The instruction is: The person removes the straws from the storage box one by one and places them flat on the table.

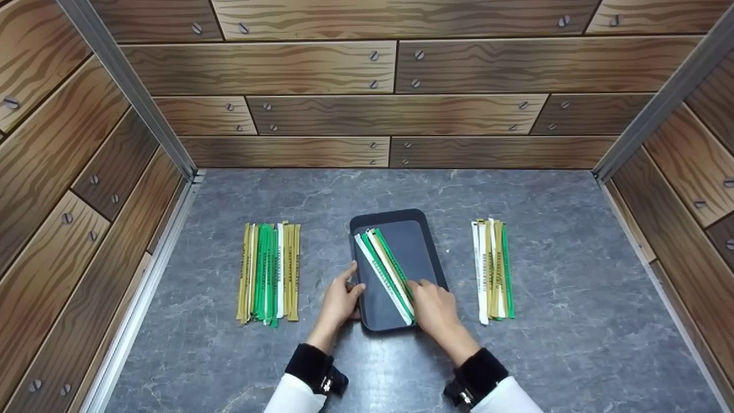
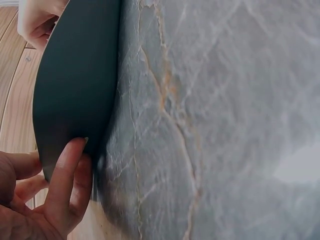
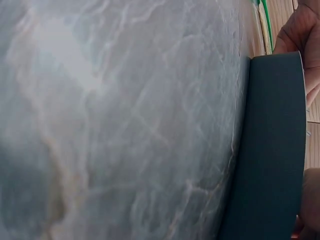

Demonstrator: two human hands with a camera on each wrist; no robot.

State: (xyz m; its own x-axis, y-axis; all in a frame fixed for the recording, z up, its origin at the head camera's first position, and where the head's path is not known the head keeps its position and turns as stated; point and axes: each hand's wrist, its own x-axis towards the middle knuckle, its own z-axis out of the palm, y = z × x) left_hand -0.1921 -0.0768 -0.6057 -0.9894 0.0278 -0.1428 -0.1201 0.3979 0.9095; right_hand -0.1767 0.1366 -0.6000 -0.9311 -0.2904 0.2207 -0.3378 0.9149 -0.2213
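Observation:
A dark grey tray (image 1: pixel 427 246) lies in the middle, with several slim wrapped sticks (image 1: pixel 381 269), white, green and cream, slanted inside it. My left hand (image 1: pixel 339 301) grips its left wall; in the left wrist view, the left hand (image 2: pixel 50 195) has its thumb and fingers on either side of that wall. Over the tray's lower right, my right hand (image 1: pixel 434 304) has curled fingers and pinches the right edge of the sticks; its fingertips are partly hidden. The tray wall (image 3: pixel 270 140) hides most of the right hand in the right wrist view.
A wider group of gold, green and white wrapped sticks (image 1: pixel 268 272) lies left of the tray. A smaller group (image 1: pixel 492 269) lies on the right. Wood-patterned panels (image 1: pixel 321 115) enclose the grey marbled surface (image 1: pixel 550 355) at the back and sides.

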